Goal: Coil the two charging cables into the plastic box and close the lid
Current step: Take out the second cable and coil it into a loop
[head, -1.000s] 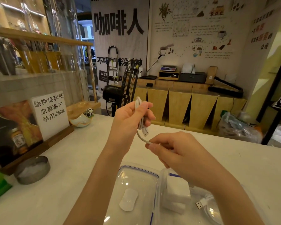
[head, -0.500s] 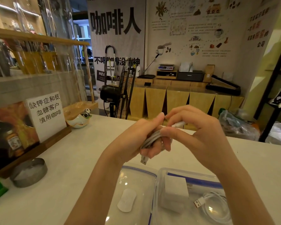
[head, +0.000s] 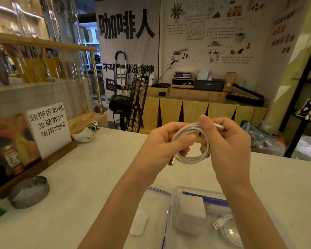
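Observation:
A white charging cable (head: 190,157) is wound into a round coil and held up above the counter. My left hand (head: 160,146) grips its left side, with a USB plug hanging just below the fingers. My right hand (head: 226,146) pinches the top right of the coil, the other plug poking out past the thumb. Below them stands the clear plastic box (head: 176,194) with a blue seal. Inside it lie a second white cable (head: 228,229), coiled with its USB plug showing, and white charger blocks (head: 190,214). The box's lid (head: 151,200) lies open flat to the left.
A round metal tin (head: 29,193) sits at the counter's left, behind it a wooden sign holder (head: 48,128) with a white card. A small bowl with a panda figure (head: 86,133) stands further back. A black fan (head: 129,103) stands beyond the counter's far edge.
The cable went from a narrow upright bundle in my left hand to an open round loop held by both hands. My right hand rose from below and took hold of the coil.

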`<state>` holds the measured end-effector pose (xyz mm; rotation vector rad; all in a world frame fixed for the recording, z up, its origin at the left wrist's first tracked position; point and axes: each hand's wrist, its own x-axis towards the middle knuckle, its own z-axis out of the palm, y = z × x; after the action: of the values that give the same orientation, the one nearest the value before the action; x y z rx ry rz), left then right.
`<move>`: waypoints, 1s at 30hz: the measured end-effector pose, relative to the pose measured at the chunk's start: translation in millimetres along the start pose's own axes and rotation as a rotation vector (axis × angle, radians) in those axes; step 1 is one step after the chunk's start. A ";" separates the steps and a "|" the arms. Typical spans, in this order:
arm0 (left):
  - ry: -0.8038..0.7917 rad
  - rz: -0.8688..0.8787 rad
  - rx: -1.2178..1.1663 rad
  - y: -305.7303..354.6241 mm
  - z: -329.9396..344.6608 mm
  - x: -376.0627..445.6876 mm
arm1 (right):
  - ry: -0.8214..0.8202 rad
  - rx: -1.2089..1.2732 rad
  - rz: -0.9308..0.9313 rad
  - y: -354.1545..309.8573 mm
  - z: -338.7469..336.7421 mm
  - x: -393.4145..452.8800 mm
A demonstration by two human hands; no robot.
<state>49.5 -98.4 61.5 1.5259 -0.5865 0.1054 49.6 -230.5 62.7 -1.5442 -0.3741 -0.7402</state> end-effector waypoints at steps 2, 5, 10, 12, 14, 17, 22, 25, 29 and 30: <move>0.050 0.043 0.111 -3.0 5.5 0.5 | 0.043 0.060 0.085 2.5 1.9 -0.9; 0.098 -0.010 0.282 -3.7 7.9 -0.4 | 0.097 0.107 0.127 4.1 3.6 -1.6; 0.062 -0.104 0.317 0.0 5.2 -1.9 | 0.099 0.071 0.104 4.4 5.6 -1.4; 0.080 -0.093 0.365 0.7 3.8 -2.7 | 0.061 -0.038 0.061 5.2 5.0 -0.5; 0.113 -0.107 0.455 0.4 0.7 -2.9 | -0.003 -0.157 0.043 5.1 2.1 1.3; 0.169 -0.142 0.578 -1.3 -5.2 -1.6 | -0.125 -0.338 0.053 3.0 -6.0 5.3; 0.181 -0.168 0.723 -2.9 -4.4 -0.5 | -0.326 -0.361 0.161 -9.8 -17.4 8.4; 0.226 -0.123 0.955 -6.5 -1.7 0.2 | -0.340 -0.431 0.117 -17.1 -20.9 8.4; 0.268 -0.097 1.121 -13.3 -1.0 2.9 | -0.350 -0.420 0.122 -21.1 -19.7 4.3; 0.264 -0.101 1.128 -14.3 -2.3 3.2 | -0.417 -0.338 0.207 -21.5 -18.3 3.7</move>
<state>59.0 -98.2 50.0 2.5659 -0.2073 0.6311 34.5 -246.3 80.9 -2.0292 -0.4012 -0.3241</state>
